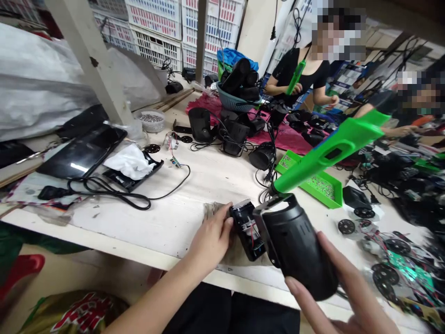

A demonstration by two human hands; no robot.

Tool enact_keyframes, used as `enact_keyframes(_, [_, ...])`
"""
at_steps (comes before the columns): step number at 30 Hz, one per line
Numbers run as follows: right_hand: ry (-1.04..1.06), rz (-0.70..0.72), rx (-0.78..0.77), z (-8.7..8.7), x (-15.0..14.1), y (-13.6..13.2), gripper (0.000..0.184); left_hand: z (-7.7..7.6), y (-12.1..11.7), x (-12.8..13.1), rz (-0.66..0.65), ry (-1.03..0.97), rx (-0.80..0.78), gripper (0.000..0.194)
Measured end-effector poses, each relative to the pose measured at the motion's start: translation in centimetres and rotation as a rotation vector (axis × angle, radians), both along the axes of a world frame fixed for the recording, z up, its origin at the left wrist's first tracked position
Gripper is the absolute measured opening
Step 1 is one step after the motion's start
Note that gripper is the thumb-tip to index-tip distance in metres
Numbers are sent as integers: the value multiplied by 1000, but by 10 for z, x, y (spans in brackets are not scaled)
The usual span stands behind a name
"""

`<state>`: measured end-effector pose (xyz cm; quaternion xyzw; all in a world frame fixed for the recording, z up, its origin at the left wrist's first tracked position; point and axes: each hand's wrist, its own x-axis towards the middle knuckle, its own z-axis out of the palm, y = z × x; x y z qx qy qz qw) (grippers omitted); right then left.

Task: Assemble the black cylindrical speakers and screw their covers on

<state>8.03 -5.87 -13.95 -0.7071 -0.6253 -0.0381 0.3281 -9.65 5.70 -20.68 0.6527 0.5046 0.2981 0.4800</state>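
Note:
My left hand (212, 239) is closed on the edge of an open black housing half (247, 229), which has a small mechanism and red wires inside. It rests at the table's front edge, on a dull cloth-like patch. In my right hand (347, 287), between thumb and fingers, is a rounded black plastic shell (299, 246), tilted just right of the housing half. Whether the two parts touch, I cannot tell. A bright green electric screwdriver (327, 153) hangs at a slant above the shell, its dark tip pointing down left; neither hand holds it.
A green tray (325, 188) of small screws lies behind the screwdriver. At left are a black tablet-like panel (83, 148), a coiled cable (114, 192) and white tissue (132, 162). Loose motors and circuit boards (406, 264) crowd the right. Across the table, a person (302, 69) works near a basket (236, 98).

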Motion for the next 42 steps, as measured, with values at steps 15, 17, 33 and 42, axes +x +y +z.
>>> enact_keyframes(15, [-53, -93, -240, -16, -16, 48, 71, 1, -5, 0, -22, -7, 69, 52])
enact_keyframes(17, [-36, -116, -256, -16, -21, 47, 70, 0, -5, 0, -14, -31, 71, 51])
enact_keyframes(33, [62, 15, -137, -49, -12, 23, 61, 20, -26, -3, 70, -276, -57, 44])
enact_keyframes(42, [223, 145, -103, -74, 19, 18, 66, 24, -28, 26, 84, -873, -409, 70])
